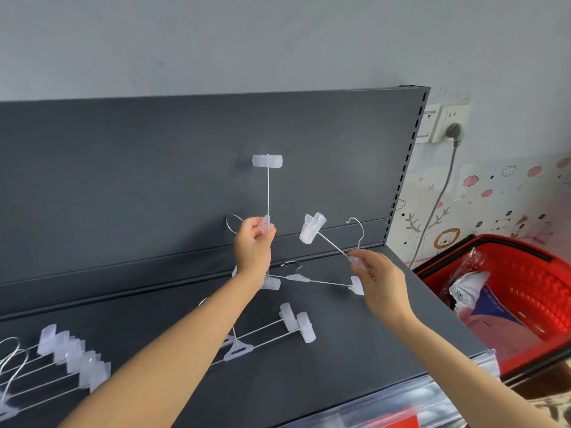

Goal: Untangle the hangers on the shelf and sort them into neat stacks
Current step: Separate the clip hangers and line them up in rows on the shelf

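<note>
Both hands are raised above the dark grey shelf point(340, 350). My left hand point(251, 247) grips the middle of a clear clip hanger point(267, 186) that stands on end, one clip at the top. My right hand point(378, 278) pinches the middle of a second clip hanger point(312, 228), tilted with a clip pointing up and left. The two held hangers are apart. Another hanger point(315, 281) lies flat on the shelf below my hands. Two hangers point(278, 333) lie side by side nearer me. A stack of several hangers point(69, 355) lies at the left edge.
The shelf's dark back panel point(154, 180) rises behind the hangers. A red shopping basket point(525, 291) with bags in it sits right of the shelf. A wall socket with a grey plug point(454, 132) and cable is on the wall beyond.
</note>
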Motion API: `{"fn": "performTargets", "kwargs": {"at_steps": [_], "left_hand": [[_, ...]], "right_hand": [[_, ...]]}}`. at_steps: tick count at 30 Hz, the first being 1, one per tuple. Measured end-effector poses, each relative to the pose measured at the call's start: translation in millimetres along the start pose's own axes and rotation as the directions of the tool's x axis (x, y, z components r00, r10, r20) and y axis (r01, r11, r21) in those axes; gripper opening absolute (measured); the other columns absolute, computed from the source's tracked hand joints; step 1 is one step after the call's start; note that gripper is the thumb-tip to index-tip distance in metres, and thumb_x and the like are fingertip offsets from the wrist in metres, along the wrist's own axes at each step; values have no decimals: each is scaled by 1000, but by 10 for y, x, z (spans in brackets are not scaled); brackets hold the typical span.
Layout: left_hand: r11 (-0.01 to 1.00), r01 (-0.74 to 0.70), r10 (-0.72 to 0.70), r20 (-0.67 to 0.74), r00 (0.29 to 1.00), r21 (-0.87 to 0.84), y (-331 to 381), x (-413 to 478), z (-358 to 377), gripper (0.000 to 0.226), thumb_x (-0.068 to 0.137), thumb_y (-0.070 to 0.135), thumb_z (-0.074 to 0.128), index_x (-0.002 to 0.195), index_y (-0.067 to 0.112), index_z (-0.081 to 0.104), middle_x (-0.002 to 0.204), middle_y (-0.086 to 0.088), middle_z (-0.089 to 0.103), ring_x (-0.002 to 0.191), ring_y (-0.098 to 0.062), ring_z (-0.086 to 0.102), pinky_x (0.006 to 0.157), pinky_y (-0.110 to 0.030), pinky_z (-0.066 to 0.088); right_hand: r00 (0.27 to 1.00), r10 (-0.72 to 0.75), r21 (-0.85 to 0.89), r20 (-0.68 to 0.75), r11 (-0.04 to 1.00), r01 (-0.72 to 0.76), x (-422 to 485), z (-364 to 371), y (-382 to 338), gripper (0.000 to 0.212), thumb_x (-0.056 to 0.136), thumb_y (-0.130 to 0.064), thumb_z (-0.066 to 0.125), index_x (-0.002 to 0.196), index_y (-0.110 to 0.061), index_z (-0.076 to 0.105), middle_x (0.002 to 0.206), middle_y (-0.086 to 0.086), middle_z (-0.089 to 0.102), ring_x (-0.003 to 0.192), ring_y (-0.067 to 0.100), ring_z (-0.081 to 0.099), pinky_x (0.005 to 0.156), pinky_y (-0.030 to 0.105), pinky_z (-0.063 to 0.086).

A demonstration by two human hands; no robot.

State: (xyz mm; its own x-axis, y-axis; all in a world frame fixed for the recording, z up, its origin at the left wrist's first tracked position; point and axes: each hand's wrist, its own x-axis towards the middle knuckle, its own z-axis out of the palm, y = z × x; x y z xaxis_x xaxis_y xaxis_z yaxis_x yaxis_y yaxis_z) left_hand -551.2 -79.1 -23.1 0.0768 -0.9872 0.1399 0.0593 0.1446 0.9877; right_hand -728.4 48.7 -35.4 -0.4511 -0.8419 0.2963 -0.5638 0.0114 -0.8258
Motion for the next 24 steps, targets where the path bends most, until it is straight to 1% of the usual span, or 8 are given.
{"fn": "performTargets", "kwargs": {"at_steps": [2, 5, 9, 12, 14, 17, 21, 24], "left_hand": [[1000, 5, -5, 6, 1000, 20, 1, -11, -75, 6, 92, 20, 60, 89, 15, 60, 92, -4, 71, 89, -20, 68, 82, -40, 54], [999, 28, -26, 63, 998, -26, 45, -18, -159, 6, 95, 8, 52, 94, 5, 57, 92, -12, 65, 84, -19, 70, 78, -34, 59], [994, 57, -47, 109, 993, -90, 166, -27, -244, 13, 91, 2, 58, 103, 0, 57, 95, -13, 56, 76, -19, 64, 75, -28, 59], [998, 36, -27, 143, 989, -59, 274, -80, -332, 15, 86, -3, 61, 101, 2, 60, 95, -11, 57, 77, -20, 62, 70, -24, 58], [1000, -10, 8, 156, 988, 15, 333, -120, -415, 15, 86, -1, 61, 100, 4, 61, 94, -10, 60, 72, -13, 63, 65, -20, 56], [972, -92, 54, 175, 983, 217, 376, -219, -581, 17, 85, 4, 62, 99, 12, 55, 92, -5, 62, 62, -7, 61, 56, -22, 49], [829, -187, 43, 273, 961, 528, 281, -535, -860, 29, 80, 13, 66, 98, 18, 43, 87, 2, 56, 71, -14, 58, 69, -29, 48], [684, -265, -36, 394, 918, 679, 173, -834, -1006, 33, 85, 22, 66, 101, 22, 37, 89, 9, 48, 78, -12, 52, 74, -27, 43]], "right_hand": [[1000, 4, -14, 9, 1000, -4, 4, 9, -6, 24, 92, -9, 52, 102, -26, 66, 90, -16, 59, 90, 13, 59, 80, 25, 44], [999, -9, -59, 45, 998, 12, 23, 51, 29, 23, 93, -11, 51, 102, -27, 65, 91, -4, 63, 89, 14, 58, 80, 29, 46], [993, 0, -159, 118, 987, 19, 94, 147, 131, 19, 95, -22, 48, 99, -32, 64, 90, -6, 61, 84, 13, 58, 73, 28, 44], [985, -3, -254, 170, 966, 47, 167, 224, 185, 19, 94, -16, 52, 107, -20, 66, 90, -4, 56, 83, 16, 53, 69, 23, 37], [990, -13, -254, 138, 966, 48, 196, 255, 198, 20, 93, -14, 53, 108, -19, 66, 92, -2, 56, 82, 15, 52, 69, 21, 37], [1000, -1, -184, 28, 983, 6, 242, 256, 210, 20, 95, -15, 49, 105, -19, 65, 93, 4, 58, 75, 6, 50, 61, 10, 33], [992, 85, -117, -89, 988, -95, 319, 225, 198, 23, 93, -11, 45, 105, -14, 64, 93, 10, 61, 85, 24, 53, 69, 27, 33], [994, 93, -71, -61, 993, -97, 323, 196, 122, 21, 94, -11, 44, 103, -12, 64, 87, 9, 61, 82, 26, 53, 66, 29, 34]]}}
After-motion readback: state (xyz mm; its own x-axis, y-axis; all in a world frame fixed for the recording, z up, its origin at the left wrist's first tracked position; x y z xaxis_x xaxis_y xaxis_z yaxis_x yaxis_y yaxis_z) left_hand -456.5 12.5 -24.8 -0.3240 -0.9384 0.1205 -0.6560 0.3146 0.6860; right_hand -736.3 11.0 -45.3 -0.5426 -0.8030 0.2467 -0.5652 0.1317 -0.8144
